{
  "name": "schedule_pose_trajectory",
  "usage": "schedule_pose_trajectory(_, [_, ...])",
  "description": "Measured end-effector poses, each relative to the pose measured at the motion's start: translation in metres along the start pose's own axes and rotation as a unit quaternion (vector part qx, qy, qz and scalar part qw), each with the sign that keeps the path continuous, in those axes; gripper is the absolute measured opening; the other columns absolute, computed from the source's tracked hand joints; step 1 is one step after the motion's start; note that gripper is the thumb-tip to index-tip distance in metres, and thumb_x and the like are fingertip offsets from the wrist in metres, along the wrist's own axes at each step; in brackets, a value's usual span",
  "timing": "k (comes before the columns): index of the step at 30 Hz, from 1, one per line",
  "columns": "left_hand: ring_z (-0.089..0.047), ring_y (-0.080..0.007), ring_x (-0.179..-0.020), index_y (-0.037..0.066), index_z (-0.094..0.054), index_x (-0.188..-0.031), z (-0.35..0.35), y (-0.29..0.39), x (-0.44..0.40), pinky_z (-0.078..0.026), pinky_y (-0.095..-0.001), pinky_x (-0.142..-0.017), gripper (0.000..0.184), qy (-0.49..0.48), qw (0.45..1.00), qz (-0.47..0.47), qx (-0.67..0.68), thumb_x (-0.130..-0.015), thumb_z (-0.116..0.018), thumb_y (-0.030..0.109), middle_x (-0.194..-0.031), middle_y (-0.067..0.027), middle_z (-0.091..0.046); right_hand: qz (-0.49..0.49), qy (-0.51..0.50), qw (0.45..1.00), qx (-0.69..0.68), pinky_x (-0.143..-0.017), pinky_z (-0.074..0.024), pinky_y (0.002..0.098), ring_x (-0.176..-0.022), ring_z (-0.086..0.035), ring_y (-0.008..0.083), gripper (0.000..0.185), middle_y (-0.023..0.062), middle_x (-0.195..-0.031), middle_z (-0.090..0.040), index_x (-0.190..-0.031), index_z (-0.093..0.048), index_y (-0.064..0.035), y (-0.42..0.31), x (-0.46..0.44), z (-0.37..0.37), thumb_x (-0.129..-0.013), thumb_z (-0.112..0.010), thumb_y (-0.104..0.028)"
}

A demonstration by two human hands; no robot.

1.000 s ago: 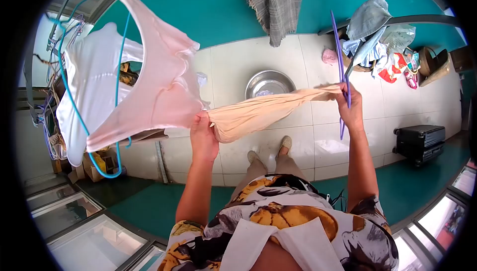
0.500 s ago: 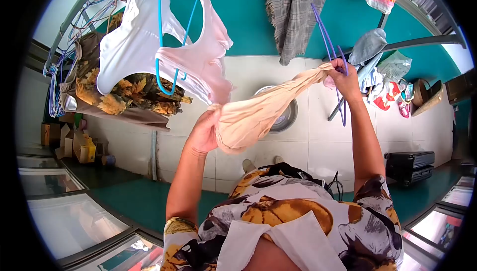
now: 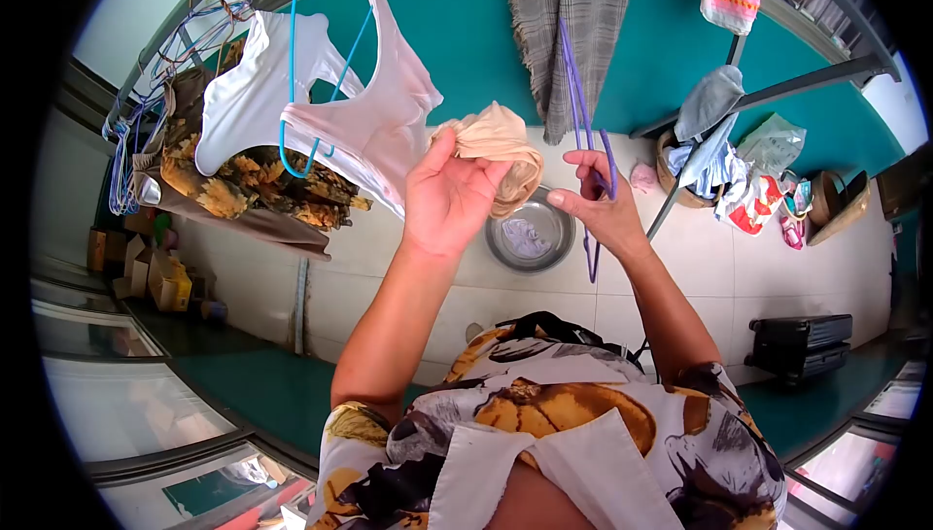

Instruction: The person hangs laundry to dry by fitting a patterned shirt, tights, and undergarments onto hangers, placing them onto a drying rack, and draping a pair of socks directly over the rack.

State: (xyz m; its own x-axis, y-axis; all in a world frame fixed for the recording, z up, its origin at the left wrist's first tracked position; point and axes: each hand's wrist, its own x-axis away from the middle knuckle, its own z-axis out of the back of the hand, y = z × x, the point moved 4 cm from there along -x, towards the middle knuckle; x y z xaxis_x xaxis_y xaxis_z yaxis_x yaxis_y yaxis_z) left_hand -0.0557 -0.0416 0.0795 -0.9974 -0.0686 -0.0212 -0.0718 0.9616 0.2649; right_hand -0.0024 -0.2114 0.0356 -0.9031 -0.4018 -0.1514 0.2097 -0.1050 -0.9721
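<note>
My left hand [image 3: 447, 195] grips a bunched beige stretchy garment [image 3: 498, 136]; its kind does not show. The cloth is gathered over my fingertips, with a fold hanging down on the right. A purple clothes hanger [image 3: 572, 83] hangs on the fingers of my right hand [image 3: 612, 219], whose thumb points left toward the garment without touching it. Just left of my left hand, a pale sleeveless top [image 3: 364, 122] hangs on a blue hanger [image 3: 293, 73]. Below the hands, a metal basin [image 3: 562, 250] on the floor contains a small whitish cloth [image 3: 525, 238].
A grey plaid cloth [image 3: 573, 34] hangs ahead. Patterned clothes [image 3: 209, 166] and several bare hangers [image 3: 121, 166] are on the left. At right are a rack bar [image 3: 807, 81], a wicker basket [image 3: 671, 166] with clothes and a black case [image 3: 802, 345]. Cardboard boxes [image 3: 136, 268] stand far left.
The beige garment was stretched between both hands; now it is bunched in my left hand, which moved right and up. My right hand let go of its end and moved left with the hanger.
</note>
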Motion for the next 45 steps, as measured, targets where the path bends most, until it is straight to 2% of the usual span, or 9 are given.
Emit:
schedule_pose_trajectory(8, [-0.052, -0.0248, -0.101, 0.004, -0.043, -0.109, -0.001, 0.013, 0.000, -0.044, -0.0365, -0.087, 0.025, 0.004, 0.988, -0.036, -0.149, -0.089, -0.043, 0.017, -0.109, -0.0143, -0.051, 0.194, -0.056, 0.979, 0.026, -0.043, -0.0297, 0.0175, -0.052, -0.038, 0.0008, 0.016, -0.0053, -0.058, -0.047, -0.075, -0.055, -0.0046, -0.067, -0.021, -0.022, -0.075, -0.066, -0.016])
schedule_pose_trajectory(13, [-0.060, -0.0160, -0.074, 0.005, -0.044, -0.107, 0.038, 0.030, 0.009, -0.048, -0.0221, -0.061, 0.029, 0.189, 0.783, -0.149, -0.574, -0.087, -0.049, 0.025, -0.093, -0.0084, -0.058, 0.108, -0.072, 0.989, -0.076, -0.037, -0.0305, 0.0162, -0.046, -0.042, 0.0022, 0.020, -0.0016, -0.060, -0.052, -0.076, -0.051, -0.0054, -0.077, -0.036, -0.028, -0.078, -0.063, -0.021])
schedule_pose_trajectory(16, [-0.057, -0.0114, -0.073, 0.003, -0.049, -0.101, 0.070, 0.009, 0.035, -0.046, -0.0207, -0.061, 0.028, 0.178, 0.791, -0.274, -0.517, -0.085, -0.053, 0.025, -0.087, -0.0060, -0.057, 0.045, -0.077, 0.989, -0.119, -0.034, -0.0297, 0.0160, -0.042, -0.046, 0.0043, 0.022, 0.0011, -0.060, -0.054, -0.076, -0.048, -0.0063, -0.068, -0.039, -0.030, -0.079, -0.063, -0.022])
schedule_pose_trajectory(24, [-0.052, -0.0060, -0.072, -0.001, -0.057, -0.092, 0.094, -0.069, 0.048, -0.043, -0.0197, -0.067, 0.022, 0.065, 0.773, -0.160, -0.610, -0.083, -0.058, 0.019, -0.079, -0.0015, -0.057, -0.051, -0.028, 0.972, -0.229, -0.029, -0.0288, 0.0176, -0.038, -0.047, 0.0066, 0.026, 0.0021, -0.056, -0.051, -0.075, -0.046, -0.0062, -0.055, -0.029, -0.031, -0.080, -0.061, -0.027])
schedule_pose_trajectory(29, [-0.055, -0.0083, -0.074, 0.001, -0.059, -0.087, 0.102, -0.017, 0.050, -0.045, -0.0219, -0.071, 0.018, 0.156, 0.875, -0.111, -0.444, -0.083, -0.057, 0.019, -0.082, -0.0027, -0.061, 0.017, 0.023, 0.984, -0.177, -0.029, -0.0262, 0.0166, -0.036, -0.042, 0.0045, 0.030, 0.0019, -0.057, -0.053, -0.070, -0.046, -0.0070, -0.050, -0.049, 0.023, -0.076, -0.065, -0.029])
schedule_pose_trajectory(35, [-0.054, -0.0099, -0.079, 0.001, -0.052, -0.098, 0.077, 0.046, 0.050, -0.043, -0.0242, -0.076, 0.025, 0.186, 0.888, -0.225, -0.355, -0.090, -0.044, 0.023, -0.090, -0.0035, -0.058, 0.043, 0.086, 0.993, -0.064, -0.033, -0.0294, 0.0174, -0.038, -0.041, 0.0042, 0.028, -0.0001, -0.057, -0.052, -0.066, -0.047, -0.0079, -0.037, -0.062, 0.069, -0.076, -0.065, -0.027])
schedule_pose_trajectory(39, [-0.053, -0.0108, -0.080, 0.001, -0.052, -0.096, 0.065, 0.054, 0.050, -0.043, -0.0232, -0.073, 0.026, 0.240, 0.839, -0.256, -0.416, -0.091, -0.039, 0.023, -0.085, -0.0016, -0.056, 0.047, 0.077, 0.995, -0.039, -0.034, -0.0299, 0.0177, -0.039, -0.041, 0.0041, 0.027, -0.0002, -0.057, -0.051, -0.067, -0.047, -0.0078, -0.041, -0.058, 0.067, -0.077, -0.064, -0.027])
schedule_pose_trajectory(41, [-0.052, -0.0085, -0.076, 0.001, -0.054, -0.091, 0.062, 0.068, 0.053, -0.042, -0.0224, -0.070, 0.027, 0.214, 0.676, -0.305, -0.636, -0.091, -0.041, 0.024, -0.079, -0.0007, -0.056, 0.028, 0.082, 0.995, -0.056, -0.034, -0.0297, 0.0178, -0.039, -0.040, 0.0042, 0.027, -0.0003, -0.057, -0.051, -0.067, -0.047, -0.0076, -0.047, -0.056, 0.069, -0.077, -0.064, -0.027])
schedule_pose_trajectory(45, [-0.047, -0.0067, -0.066, 0.001, -0.055, -0.086, 0.017, 0.075, 0.073, -0.041, -0.0207, -0.065, 0.023, 0.181, 0.672, -0.451, -0.559, -0.089, -0.046, 0.022, -0.075, 0.0007, -0.055, 0.040, 0.075, 0.991, -0.098, -0.034, -0.0292, 0.0179, -0.039, -0.040, 0.0044, 0.027, -0.0015, -0.058, -0.050, -0.067, -0.047, -0.0077, -0.064, -0.048, 0.070, -0.079, -0.063, -0.026])
